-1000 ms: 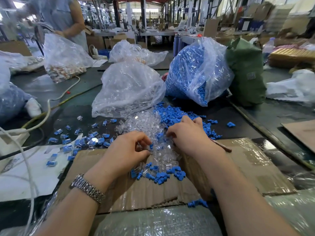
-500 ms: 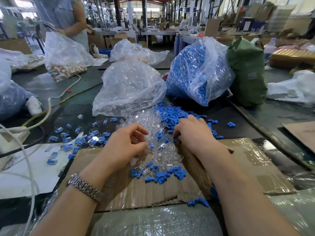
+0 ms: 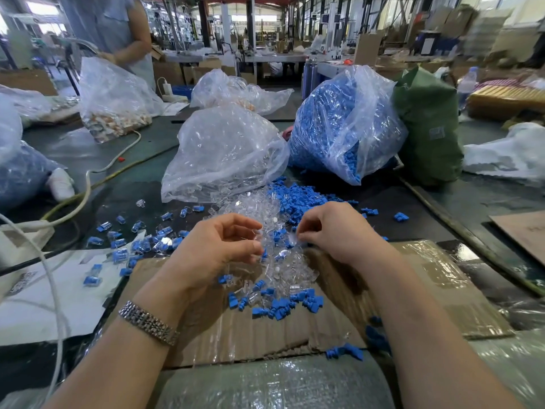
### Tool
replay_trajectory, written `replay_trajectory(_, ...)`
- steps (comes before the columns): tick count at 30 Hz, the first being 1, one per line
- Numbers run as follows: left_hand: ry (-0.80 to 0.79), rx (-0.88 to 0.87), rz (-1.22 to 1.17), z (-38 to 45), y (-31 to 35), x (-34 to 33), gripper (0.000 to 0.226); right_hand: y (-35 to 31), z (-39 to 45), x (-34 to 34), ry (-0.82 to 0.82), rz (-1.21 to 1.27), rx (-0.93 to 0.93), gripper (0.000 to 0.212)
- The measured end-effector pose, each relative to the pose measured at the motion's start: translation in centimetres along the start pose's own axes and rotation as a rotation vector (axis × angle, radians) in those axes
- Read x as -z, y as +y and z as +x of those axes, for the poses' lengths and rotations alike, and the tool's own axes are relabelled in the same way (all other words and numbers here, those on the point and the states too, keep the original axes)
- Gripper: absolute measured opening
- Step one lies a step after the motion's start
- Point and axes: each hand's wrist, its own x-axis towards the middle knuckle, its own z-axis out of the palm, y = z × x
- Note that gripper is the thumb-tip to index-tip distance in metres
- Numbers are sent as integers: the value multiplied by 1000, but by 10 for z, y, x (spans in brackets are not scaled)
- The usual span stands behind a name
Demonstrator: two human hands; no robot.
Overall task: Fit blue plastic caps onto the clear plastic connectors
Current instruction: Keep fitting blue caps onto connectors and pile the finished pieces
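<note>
**Head view: both hands over the mixed pile, a clear part in each pinch**

The bench (image 3: 141,154) runs dark and wide under everything. On it, from the back, stand the blue bag (image 3: 339,128) full of caps and the clear bag (image 3: 224,154) of connectors, side by side and touching near their bases. In front of them lies a sheet of cardboard (image 3: 427,284) wrapped in film.

The loose pile (image 3: 277,261) spills from the mouths of both bags down onto the cardboard, connectors and caps mixed together. A row of caps (image 3: 283,305) lies at its near edge, and finished capped pieces (image 3: 150,243) sit scattered to the left.

The left hand (image 3: 218,249) hovers just above the pile, its fingers (image 3: 250,222) curled with thumb and forefinger closed on what looks like a connector (image 3: 258,231); clear plastic against clear plastic makes this uncertain. The right hand (image 3: 336,231) mirrors it, fingertips pinching a small pale piece (image 3: 295,239), too blurred to name.

The two pinches face each other across a narrow gap, so the parts are likely to meet there. If a cap is still needed, the nearest ones lie directly below and between the hands, about equally close to either. The long axis of either held piece cannot be read.
</note>
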Motion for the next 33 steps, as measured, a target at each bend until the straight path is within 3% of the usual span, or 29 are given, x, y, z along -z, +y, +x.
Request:
replay_trajectory(2,26,-6,5,0,0,1,33,2,1,-2,-27,51,19,24)
replay_trajectory(5,64,-27,49,1,-1,2,32,4,11,-12,72,-201,38,42)
replay_trajectory(8,77,-40,62,1,-2,2,30,0,18,-23,46,-424,81,37)
replay_trajectory(13,78,-46,34,1,-2,1,31,-5,20,-34,105,-481,121,32)
replay_trajectory(16,80,-27,-55,0,-2,-1,38,-3,16,-25,130,-369,83,28)
replay_trajectory(20,89,-10,-129,-1,0,-4,38,-4,5,-12,281,165,90,10)
replay_trajectory(23,92,1,-125,-2,1,-7,30,-18,-3,-13,200,438,180,10)
replay_trajectory(33,114,-49,91,-4,8,-11,29,-34,-8,-16,165,282,357,11)
